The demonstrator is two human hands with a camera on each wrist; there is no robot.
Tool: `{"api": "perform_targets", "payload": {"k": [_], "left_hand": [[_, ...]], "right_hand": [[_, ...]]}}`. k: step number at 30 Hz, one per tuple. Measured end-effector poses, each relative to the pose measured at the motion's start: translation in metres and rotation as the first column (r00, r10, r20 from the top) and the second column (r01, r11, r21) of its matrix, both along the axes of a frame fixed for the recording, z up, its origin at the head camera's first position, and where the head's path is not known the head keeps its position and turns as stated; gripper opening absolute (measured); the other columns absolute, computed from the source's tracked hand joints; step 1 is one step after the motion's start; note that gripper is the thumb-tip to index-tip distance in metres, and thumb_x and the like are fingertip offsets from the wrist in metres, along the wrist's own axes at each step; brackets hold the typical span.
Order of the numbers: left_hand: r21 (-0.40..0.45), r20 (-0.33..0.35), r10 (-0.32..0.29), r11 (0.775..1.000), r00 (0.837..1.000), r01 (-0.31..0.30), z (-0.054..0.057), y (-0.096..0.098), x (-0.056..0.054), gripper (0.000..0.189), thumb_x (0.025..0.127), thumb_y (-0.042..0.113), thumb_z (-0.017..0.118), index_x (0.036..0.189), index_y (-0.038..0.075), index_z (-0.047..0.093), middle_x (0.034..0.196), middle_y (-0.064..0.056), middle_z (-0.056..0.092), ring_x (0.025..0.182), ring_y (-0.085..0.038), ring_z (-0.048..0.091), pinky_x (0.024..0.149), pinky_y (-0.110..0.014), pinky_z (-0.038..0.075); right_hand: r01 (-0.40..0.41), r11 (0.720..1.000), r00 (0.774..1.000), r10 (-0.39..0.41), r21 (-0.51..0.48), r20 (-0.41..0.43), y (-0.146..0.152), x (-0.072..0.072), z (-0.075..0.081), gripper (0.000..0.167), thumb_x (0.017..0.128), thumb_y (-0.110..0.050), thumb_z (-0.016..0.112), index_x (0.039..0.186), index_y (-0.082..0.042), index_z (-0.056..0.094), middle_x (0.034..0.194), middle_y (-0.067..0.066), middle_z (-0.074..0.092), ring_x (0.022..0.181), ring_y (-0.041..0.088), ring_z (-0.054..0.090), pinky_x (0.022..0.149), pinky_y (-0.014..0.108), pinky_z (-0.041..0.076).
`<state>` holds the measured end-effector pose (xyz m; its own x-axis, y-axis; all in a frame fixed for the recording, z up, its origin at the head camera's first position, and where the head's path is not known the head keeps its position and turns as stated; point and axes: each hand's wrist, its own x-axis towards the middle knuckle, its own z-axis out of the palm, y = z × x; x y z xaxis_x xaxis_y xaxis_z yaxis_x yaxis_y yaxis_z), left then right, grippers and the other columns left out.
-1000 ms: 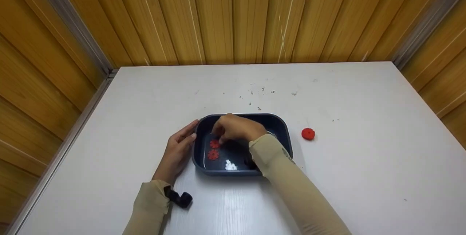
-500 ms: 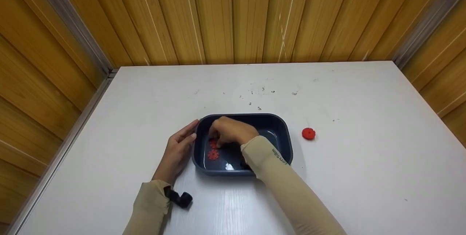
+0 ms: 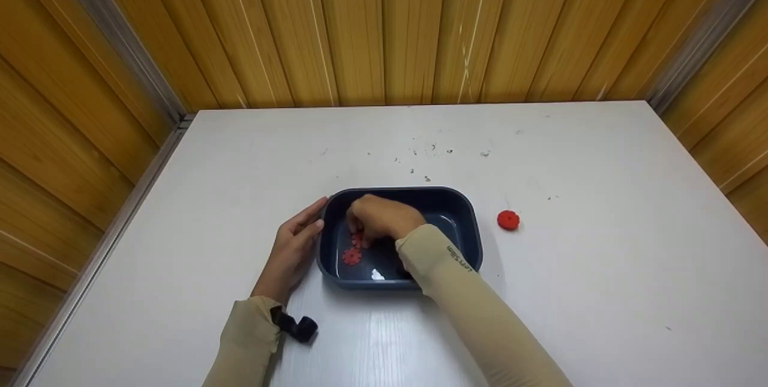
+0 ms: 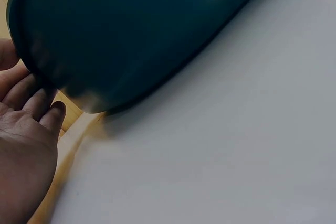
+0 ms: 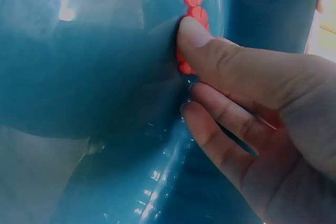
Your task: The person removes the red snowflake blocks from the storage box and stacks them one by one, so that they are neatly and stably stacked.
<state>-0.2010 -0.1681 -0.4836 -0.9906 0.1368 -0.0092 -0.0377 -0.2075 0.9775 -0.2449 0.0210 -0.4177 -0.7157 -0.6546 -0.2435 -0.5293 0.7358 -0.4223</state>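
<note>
A dark blue rectangular tub (image 3: 399, 285) stands on the table. Inside it, toward its left end, lies a red notched disc (image 3: 352, 256). A second red notched disc (image 3: 357, 239) is directly behind that one, pinched by my right hand (image 3: 384, 216). The right wrist view has the thumb across this second disc (image 5: 185, 67), hiding part of it; the other fingers curl beside it. My left hand (image 3: 292, 249) rests against the tub's left outer wall with fairly straight fingers. In the left wrist view, the left fingers (image 4: 39, 103) lie along the outside of the tub (image 4: 121, 40).
Another red notched piece (image 3: 508, 220), thicker-looking, lies on the white table (image 3: 588, 279) right of the tub. Small dark marks dot the tabletop behind the tub. A wood-patterned wall (image 3: 408, 33) borders the back edge. The left wrist carries a black camera (image 3: 303, 328).
My right hand has reached down and slightly left to the rear disc, and that disc has shifted a little right. The left hand and the tub have stayed put.
</note>
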Motion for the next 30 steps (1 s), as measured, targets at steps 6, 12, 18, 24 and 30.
{"api": "perform_targets", "payload": {"k": [6,12,18,24,30], "left_hand": [[-0.009,-0.005,0.005,1.0,1.0,-0.005,0.0,0.001,-0.001,0.049,0.093,0.003,0.054,0.141,0.0,0.045,0.15,-0.011,0.043,0.142,-0.017,0.035,0.113,-0.022,0.032],[-0.015,0.001,0.007,1.0,1.0,-0.007,0.001,0.001,0.0,0.048,0.094,0.004,0.054,0.141,0.001,0.045,0.15,-0.01,0.043,0.142,-0.017,0.035,0.114,-0.024,0.031],[-0.008,0.006,0.01,1.0,1.0,-0.01,0.001,0.001,0.0,0.048,0.094,0.003,0.053,0.141,0.0,0.045,0.15,-0.01,0.043,0.142,-0.017,0.035,0.114,-0.025,0.03],[-0.001,0.001,0.006,1.0,1.0,-0.006,0.001,0.0,0.0,0.048,0.094,0.003,0.053,0.141,0.0,0.044,0.15,-0.01,0.042,0.142,-0.017,0.034,0.113,-0.022,0.032],[-0.002,-0.006,0.004,1.0,1.0,-0.004,0.0,0.0,0.0,0.049,0.093,0.002,0.054,0.141,-0.001,0.044,0.15,-0.012,0.043,0.142,-0.016,0.035,0.111,-0.018,0.034]], "right_hand": [[0.006,1.0,0.999,-0.005,-0.02,0.045,0.005,-0.001,-0.001,0.023,0.071,0.0,0.08,0.09,-0.007,0.069,0.076,0.001,0.066,0.063,0.009,0.054,0.055,0.019,0.046],[-0.002,0.999,0.999,0.005,-0.051,0.053,0.011,-0.002,-0.001,0.019,0.072,0.001,0.078,0.087,-0.007,0.069,0.074,0.001,0.065,0.06,0.008,0.054,0.053,0.018,0.046],[0.007,0.998,0.998,-0.003,-0.064,0.058,0.019,-0.002,0.004,0.018,0.074,0.005,0.073,0.084,-0.01,0.072,0.072,-0.001,0.066,0.06,0.008,0.055,0.054,0.02,0.047],[0.003,0.998,0.999,0.0,-0.065,0.051,0.025,-0.002,0.009,0.02,0.075,0.007,0.069,0.084,-0.011,0.072,0.076,0.002,0.068,0.061,0.009,0.054,0.055,0.02,0.046],[-0.041,0.995,0.999,0.043,-0.09,0.015,0.032,-0.002,0.012,0.02,0.074,0.007,0.068,0.086,-0.008,0.073,0.08,0.002,0.07,0.066,0.008,0.056,0.059,0.02,0.048]]}}
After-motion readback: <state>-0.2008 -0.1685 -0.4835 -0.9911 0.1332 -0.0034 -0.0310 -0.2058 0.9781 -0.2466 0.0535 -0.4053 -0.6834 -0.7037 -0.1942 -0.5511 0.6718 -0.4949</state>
